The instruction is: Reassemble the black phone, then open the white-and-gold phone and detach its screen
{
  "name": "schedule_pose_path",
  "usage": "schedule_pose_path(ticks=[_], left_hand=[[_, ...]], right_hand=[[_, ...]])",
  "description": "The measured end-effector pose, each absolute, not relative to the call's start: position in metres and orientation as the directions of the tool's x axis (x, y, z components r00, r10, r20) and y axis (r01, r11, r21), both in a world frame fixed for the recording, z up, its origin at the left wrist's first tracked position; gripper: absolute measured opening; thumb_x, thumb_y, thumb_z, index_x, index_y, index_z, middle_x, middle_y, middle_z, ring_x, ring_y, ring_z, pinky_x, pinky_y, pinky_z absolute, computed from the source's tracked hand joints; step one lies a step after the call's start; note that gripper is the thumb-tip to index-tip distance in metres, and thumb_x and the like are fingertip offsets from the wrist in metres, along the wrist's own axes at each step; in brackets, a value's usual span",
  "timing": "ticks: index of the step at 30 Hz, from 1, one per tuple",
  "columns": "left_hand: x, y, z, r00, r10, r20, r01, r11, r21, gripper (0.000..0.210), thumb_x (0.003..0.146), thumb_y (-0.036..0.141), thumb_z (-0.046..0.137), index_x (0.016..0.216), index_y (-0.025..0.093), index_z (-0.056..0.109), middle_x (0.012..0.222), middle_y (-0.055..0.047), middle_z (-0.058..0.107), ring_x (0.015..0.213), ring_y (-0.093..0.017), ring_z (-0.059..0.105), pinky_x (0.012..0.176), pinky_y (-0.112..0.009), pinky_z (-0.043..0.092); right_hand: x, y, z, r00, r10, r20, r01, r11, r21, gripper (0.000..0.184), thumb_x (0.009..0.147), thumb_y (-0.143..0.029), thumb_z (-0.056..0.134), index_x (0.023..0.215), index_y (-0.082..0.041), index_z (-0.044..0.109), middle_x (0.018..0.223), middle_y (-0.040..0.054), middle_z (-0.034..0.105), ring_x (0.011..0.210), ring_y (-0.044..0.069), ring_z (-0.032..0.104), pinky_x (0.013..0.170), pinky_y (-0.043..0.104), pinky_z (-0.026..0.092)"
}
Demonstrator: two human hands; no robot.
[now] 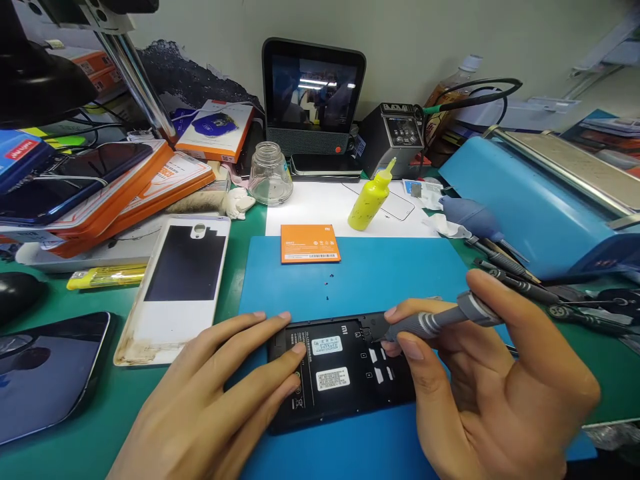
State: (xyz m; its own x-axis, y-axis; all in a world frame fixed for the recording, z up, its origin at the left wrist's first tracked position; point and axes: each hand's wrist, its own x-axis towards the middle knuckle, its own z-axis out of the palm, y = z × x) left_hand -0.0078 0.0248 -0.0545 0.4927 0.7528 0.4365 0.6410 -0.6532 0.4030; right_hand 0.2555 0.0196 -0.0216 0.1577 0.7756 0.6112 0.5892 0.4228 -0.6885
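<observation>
A black phone body with its back cover off lies on a blue mat. My left hand rests on its left end, fingers stretched out and holding nothing. In my right hand is a grey precision screwdriver, gripped between thumb and fingers with the forefinger over its end cap. The driver slants down to the phone's upper right part; its tip is hidden behind my fingers. Several tiny screws lie on the mat beyond the phone, near an orange battery.
A white phone back cover and a dark phone lie at left. A yellow bottle, a glass jar and a tablet in a stand stand at the back. Tools and a blue machine sit at right.
</observation>
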Motion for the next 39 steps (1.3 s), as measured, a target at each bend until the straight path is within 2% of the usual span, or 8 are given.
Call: schedule_pose_path(ticks=[13,16,20,24,27,33,36,39], left_hand=[[-0.005,0.021,-0.050,0.457,0.781,0.426,0.666,-0.618,0.419,0.033,0.123,0.036,0.051,0.148,0.037,0.072,0.166,0.009,0.063,0.153,-0.014,0.052,0.127,-0.022,0.040],[-0.007,0.022,-0.044,0.463,0.756,0.463,0.703,-0.631,0.328,0.032,0.122,0.037,0.053,0.144,0.035,0.075,0.160,0.005,0.070,0.148,-0.018,0.058,0.123,-0.028,0.047],[0.003,0.027,-0.028,0.566,0.663,0.490,0.683,-0.710,0.173,0.031,0.117,0.033,0.063,0.145,0.034,0.076,0.145,0.003,0.080,0.130,-0.024,0.069,0.105,-0.034,0.061],[0.036,0.032,-0.020,0.504,0.735,0.454,0.650,-0.669,0.362,0.026,0.116,0.036,0.064,0.138,0.033,0.079,0.129,0.005,0.085,0.107,-0.021,0.074,0.085,-0.034,0.066],[0.057,0.033,-0.022,0.468,0.762,0.449,0.622,-0.644,0.444,0.023,0.116,0.036,0.065,0.132,0.033,0.081,0.125,0.006,0.086,0.101,-0.020,0.074,0.082,-0.035,0.065],[0.071,0.030,-0.027,0.367,0.803,0.469,0.609,-0.589,0.532,0.022,0.118,0.034,0.061,0.124,0.032,0.083,0.122,0.006,0.086,0.100,-0.021,0.071,0.085,-0.039,0.058],[0.073,0.029,-0.027,0.395,0.777,0.489,0.596,-0.622,0.507,0.019,0.116,0.029,0.066,0.121,0.029,0.084,0.119,0.006,0.086,0.097,-0.020,0.070,0.082,-0.037,0.057],[0.076,0.029,-0.031,0.345,0.788,0.509,0.601,-0.602,0.526,0.025,0.118,0.030,0.060,0.118,0.029,0.085,0.117,0.005,0.086,0.097,-0.021,0.069,0.084,-0.038,0.055]], right_hand=[[0.252,0.026,-0.012,0.226,0.771,0.596,0.536,0.412,-0.737,0.065,0.098,-0.008,0.077,0.156,-0.035,0.064,0.098,-0.0021,0.082,0.080,0.012,0.081,0.075,0.019,0.071],[0.252,0.026,-0.010,0.263,0.773,0.578,0.454,0.429,-0.781,0.063,0.099,-0.009,0.077,0.155,-0.035,0.064,0.096,-0.0022,0.081,0.077,0.013,0.081,0.067,0.020,0.071],[0.255,0.022,-0.011,0.275,0.796,0.540,0.370,0.431,-0.823,0.062,0.099,-0.010,0.078,0.154,-0.036,0.064,0.095,-0.0010,0.081,0.075,0.016,0.081,0.063,0.024,0.072],[0.257,0.018,-0.011,0.281,0.808,0.518,0.311,0.434,-0.846,0.060,0.099,-0.009,0.078,0.151,-0.036,0.065,0.095,-0.0007,0.082,0.077,0.018,0.083,0.063,0.026,0.073],[0.256,0.016,-0.010,0.274,0.808,0.522,0.305,0.442,-0.844,0.060,0.101,-0.007,0.076,0.152,-0.036,0.065,0.096,-0.0004,0.082,0.083,0.018,0.084,0.068,0.026,0.073],[0.258,0.014,-0.011,0.230,0.824,0.517,0.295,0.447,-0.844,0.065,0.100,-0.005,0.075,0.155,-0.037,0.063,0.099,-0.0002,0.083,0.085,0.019,0.084,0.073,0.029,0.075],[0.258,0.016,-0.012,0.224,0.815,0.534,0.289,0.468,-0.835,0.063,0.100,-0.003,0.073,0.154,-0.036,0.064,0.099,0.0008,0.084,0.084,0.019,0.084,0.072,0.030,0.075],[0.258,0.017,-0.012,0.238,0.815,0.529,0.278,0.465,-0.841,0.062,0.100,-0.003,0.073,0.152,-0.035,0.066,0.098,0.0017,0.084,0.085,0.021,0.085,0.070,0.030,0.075]])
